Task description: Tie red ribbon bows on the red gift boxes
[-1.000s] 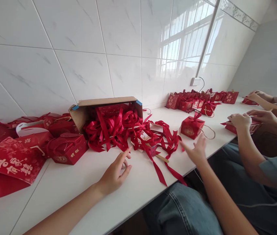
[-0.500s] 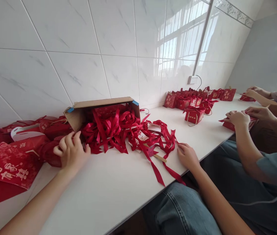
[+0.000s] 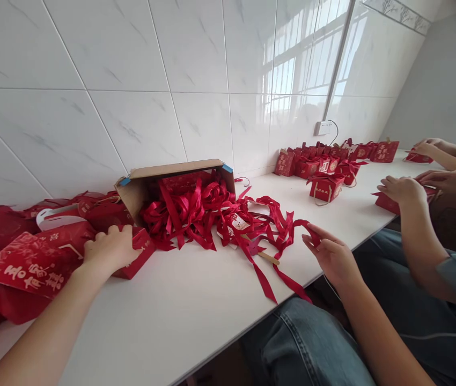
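Observation:
At the left, my left hand [image 3: 109,249] is closed over a small red gift box [image 3: 138,254], its palm hiding much of the top. Beside it lies a larger red gift box [image 3: 30,273] with white characters on its lid. My right hand [image 3: 330,252] pinches the end of a red ribbon [image 3: 301,222] between thumb and fingers. That ribbon runs back to a loose heap of red ribbons [image 3: 196,212], which spills out of a cardboard box [image 3: 175,169] lying on its side. A flat wooden stick [image 3: 268,258] rests among the ribbons.
The white table [image 3: 163,316] runs along a tiled wall. Farther right stand several finished-looking red boxes [image 3: 326,187] with ribbons and cord handles. Co-workers' hands [image 3: 405,193] work on red boxes at the right edge. A wall socket [image 3: 323,127] sits above the table.
My left hand has taken hold of a small red box and turned it into view. My right hand has lifted a ribbon end from the heap and moved right.

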Demonstrator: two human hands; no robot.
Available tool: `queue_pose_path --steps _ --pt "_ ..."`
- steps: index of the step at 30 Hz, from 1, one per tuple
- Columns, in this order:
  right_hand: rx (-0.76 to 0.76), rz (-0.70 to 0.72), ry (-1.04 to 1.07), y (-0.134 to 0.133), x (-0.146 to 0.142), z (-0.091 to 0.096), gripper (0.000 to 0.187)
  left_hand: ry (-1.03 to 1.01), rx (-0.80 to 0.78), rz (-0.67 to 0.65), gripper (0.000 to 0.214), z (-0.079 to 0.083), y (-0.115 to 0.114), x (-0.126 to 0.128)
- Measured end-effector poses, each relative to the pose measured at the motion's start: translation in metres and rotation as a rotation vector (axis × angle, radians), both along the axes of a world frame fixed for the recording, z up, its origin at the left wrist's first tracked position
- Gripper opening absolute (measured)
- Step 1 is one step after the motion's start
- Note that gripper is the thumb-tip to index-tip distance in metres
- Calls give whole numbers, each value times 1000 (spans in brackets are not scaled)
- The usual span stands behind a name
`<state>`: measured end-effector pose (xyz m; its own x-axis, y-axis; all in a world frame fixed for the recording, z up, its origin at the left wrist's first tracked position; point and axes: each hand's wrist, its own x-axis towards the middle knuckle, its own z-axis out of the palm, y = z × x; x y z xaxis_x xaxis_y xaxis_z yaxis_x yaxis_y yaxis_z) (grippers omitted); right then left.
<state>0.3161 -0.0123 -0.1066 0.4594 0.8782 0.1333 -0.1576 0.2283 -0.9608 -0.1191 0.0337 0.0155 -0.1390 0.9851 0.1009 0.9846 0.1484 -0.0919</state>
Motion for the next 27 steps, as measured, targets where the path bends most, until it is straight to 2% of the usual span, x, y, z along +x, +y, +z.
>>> queue_pose_path --steps 4,6,7,10,11,12,15,18,22,25,27 --pt "157 271 139 -18 -14 20 39 68 -58 -161 49 0 -16 25" --pt "181 291 103 -26 -21 28 29 58 -66 -305 51 -5 -27 43" --pt "187 269 63 -30 -24 31 24 32 -56 -403 53 -9 -32 52" --pt "196 190 -85 -40 -34 41 17 -213 42 -882 56 -31 -42 78" --pt "198 178 -143 -43 -38 45 17 -314 109 -993 58 -41 -43 84" --pt "205 170 -201 -46 -42 49 16 -412 202 -1048 60 -52 -44 89" --pt "264 109 -340 -53 -54 59 12 -666 393 -1086 59 -85 -45 98" --pt "252 116 -301 -56 -64 64 19 -755 403 -1092 48 -106 -46 100" --pt "87 304 -187 -56 -73 64 31 -679 467 -1132 59 -110 -52 103" --pt "7 357 -244 -57 -78 65 39 -662 392 -1193 57 -107 -57 106" --pt "-33 366 -273 -57 -80 66 43 -725 453 -1170 55 -106 -59 108"
